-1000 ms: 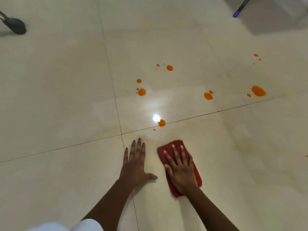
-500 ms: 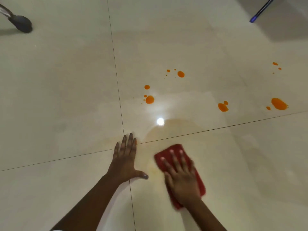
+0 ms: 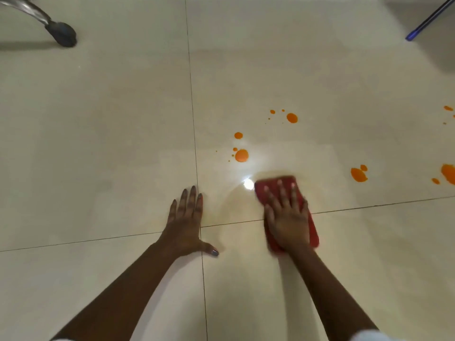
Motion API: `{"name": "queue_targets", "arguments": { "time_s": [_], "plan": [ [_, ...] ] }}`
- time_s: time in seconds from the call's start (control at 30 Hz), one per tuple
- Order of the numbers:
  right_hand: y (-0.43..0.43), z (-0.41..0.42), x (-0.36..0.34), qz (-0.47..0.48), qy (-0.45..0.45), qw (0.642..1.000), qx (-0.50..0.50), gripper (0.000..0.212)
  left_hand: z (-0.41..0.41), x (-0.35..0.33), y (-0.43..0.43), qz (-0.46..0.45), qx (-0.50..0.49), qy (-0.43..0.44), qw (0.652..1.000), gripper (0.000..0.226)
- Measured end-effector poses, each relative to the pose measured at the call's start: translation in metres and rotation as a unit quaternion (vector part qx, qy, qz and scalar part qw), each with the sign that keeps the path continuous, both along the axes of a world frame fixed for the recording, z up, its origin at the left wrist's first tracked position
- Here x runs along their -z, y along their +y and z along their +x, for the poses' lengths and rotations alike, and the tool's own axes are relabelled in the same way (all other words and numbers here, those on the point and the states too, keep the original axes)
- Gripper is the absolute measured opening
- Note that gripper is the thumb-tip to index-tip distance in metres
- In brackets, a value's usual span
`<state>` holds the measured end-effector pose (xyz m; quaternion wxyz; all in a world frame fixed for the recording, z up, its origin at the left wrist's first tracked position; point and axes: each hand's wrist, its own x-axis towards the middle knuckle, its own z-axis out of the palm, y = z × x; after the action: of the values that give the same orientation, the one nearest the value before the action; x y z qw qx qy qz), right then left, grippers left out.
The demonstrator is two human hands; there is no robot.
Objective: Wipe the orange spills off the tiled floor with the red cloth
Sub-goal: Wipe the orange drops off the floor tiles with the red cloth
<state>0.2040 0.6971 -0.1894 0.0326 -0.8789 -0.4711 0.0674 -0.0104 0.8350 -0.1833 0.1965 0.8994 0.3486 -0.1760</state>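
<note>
My right hand (image 3: 288,217) lies flat, fingers spread, pressing the red cloth (image 3: 311,225) onto the cream tiled floor (image 3: 98,143), across a grout line. My left hand (image 3: 186,222) rests flat and empty on the floor to the left of it, fingers apart. Orange spills lie beyond the cloth: a round drop (image 3: 241,155) with small specks, a smaller drop (image 3: 238,135), another drop (image 3: 292,117) farther off, a blot (image 3: 358,174) to the right and a larger blot (image 3: 448,173) at the right edge. A faint wet smear (image 3: 234,205) surrounds the cloth.
A chair leg with a dark foot (image 3: 61,34) stands at the top left. A blue rod (image 3: 428,19) slants in at the top right. A bright light reflection (image 3: 248,184) shines just left of the cloth. More tiny orange specks (image 3: 448,108) sit at the far right.
The orange drop on the grout line near the cloth is gone, leaving a faint smear. My right hand has pushed the cloth forward over the line. The view has shifted left.
</note>
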Motion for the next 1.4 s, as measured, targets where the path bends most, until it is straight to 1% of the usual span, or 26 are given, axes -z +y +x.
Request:
{"name": "queue_targets", "arguments": {
  "time_s": [0.03,0.07,0.13,0.2,0.23,0.33,0.4,0.47,0.5,0.57,0.63,0.67,0.7,0.77,0.83,0.87,0.93,0.97,1.0,1.07,1.1,1.17,1.23,1.27,1.33,1.4],
  "plan": [
    [0.031,0.010,-0.003,-0.009,0.025,0.999,0.040,0.052,0.002,0.001,0.001,-0.008,0.004,0.001,1.000,0.146],
    [0.055,0.006,-0.003,-0.024,0.033,0.998,0.042,0.052,0.002,0.002,0.000,-0.014,0.007,0.001,1.000,0.147],
    [0.076,-0.030,0.000,-0.017,0.041,0.998,-0.038,0.053,0.002,0.001,0.000,-0.024,0.005,-0.001,1.000,0.147],
    [0.042,-0.073,0.005,-0.014,0.034,0.990,-0.133,0.053,0.001,-0.001,0.000,-0.029,0.003,-0.007,1.000,0.146],
    [0.012,-0.081,0.009,0.005,0.024,0.988,-0.153,0.053,0.001,-0.002,0.002,-0.030,0.004,-0.007,1.000,0.146],
    [-0.042,-0.044,0.003,0.010,0.009,0.995,-0.102,0.054,0.001,-0.002,0.002,-0.026,0.005,-0.004,1.000,0.148],
    [-0.017,0.001,0.001,-0.005,-0.004,1.000,-0.025,0.052,0.001,-0.001,0.001,-0.020,0.003,-0.005,1.000,0.147],
    [0.036,0.017,-0.003,-0.032,0.018,0.999,0.033,0.052,0.001,0.000,-0.001,-0.012,0.003,-0.009,1.000,0.146],
    [0.058,0.008,-0.003,-0.042,0.027,0.999,0.021,0.053,0.001,0.000,0.000,-0.005,0.004,-0.010,1.000,0.146],
    [0.069,-0.030,0.002,-0.022,0.034,0.996,-0.074,0.052,0.006,-0.002,0.007,0.004,-0.003,-0.015,1.000,0.146],
    [0.042,-0.054,0.007,-0.007,0.016,0.984,-0.175,0.051,0.013,-0.002,0.020,0.006,-0.017,-0.022,1.000,0.148],
    [0.027,-0.049,0.003,-0.009,0.017,0.984,-0.179,0.051,0.016,-0.003,0.024,0.008,-0.015,-0.022,1.000,0.148],
    [0.023,-0.033,0.001,-0.007,0.013,0.986,-0.164,0.051,0.019,-0.002,0.028,0.008,-0.008,-0.020,1.000,0.149],
    [0.049,0.009,0.002,-0.011,0.003,0.997,-0.078,0.051,0.019,0.003,0.030,0.008,-0.003,-0.018,1.000,0.149],
    [0.111,0.030,0.001,-0.014,0.026,1.000,0.009,0.050,0.017,0.009,0.031,0.017,-0.004,-0.022,1.000,0.149],
    [0.139,0.026,-0.003,-0.019,0.032,0.999,0.016,0.051,0.017,0.009,0.030,0.021,-0.003,-0.026,0.999,0.148],
    [0.174,-0.007,-0.002,-0.026,0.048,0.997,-0.053,0.051,0.015,0.008,0.031,0.020,-0.007,-0.036,0.999,0.148],
    [0.169,-0.024,0.000,-0.022,0.049,0.993,-0.104,0.051,0.015,0.008,0.029,0.019,-0.010,-0.042,0.999,0.148],
    [0.158,-0.034,0.004,-0.021,0.043,0.987,-0.154,0.051,0.015,0.008,0.032,0.016,-0.017,-0.049,0.999,0.148],
    [0.105,-0.032,0.009,-0.008,0.028,0.982,-0.186,0.051,0.015,0.008,0.029,0.019,-0.021,-0.058,0.998,0.148],
    [0.089,-0.017,0.008,-0.007,0.025,0.985,-0.171,0.052,0.015,0.009,0.029,0.021,-0.024,-0.062,0.998,0.148],
    [0.096,0.023,0.009,-0.014,0.010,0.995,-0.097,0.053,0.016,0.010,0.028,0.021,-0.025,-0.062,0.998,0.148],
    [0.149,0.042,0.005,-0.012,0.015,1.000,-0.024,0.051,0.016,0.011,0.028,0.018,-0.025,-0.062,0.998,0.148],
    [0.179,0.036,0.002,-0.017,0.020,0.999,-0.018,0.051,0.015,0.011,0.028,0.018,-0.025,-0.061,0.998,0.147],
    [0.212,0.000,0.000,-0.031,0.033,0.996,-0.081,0.051,0.015,0.009,0.028,0.013,-0.030,-0.067,0.997,0.147],
    [0.191,-0.035,0.004,-0.020,0.052,0.980,-0.189,0.051,0.015,0.007,0.028,0.004,-0.034,-0.071,0.997,0.147]
  ]
}}
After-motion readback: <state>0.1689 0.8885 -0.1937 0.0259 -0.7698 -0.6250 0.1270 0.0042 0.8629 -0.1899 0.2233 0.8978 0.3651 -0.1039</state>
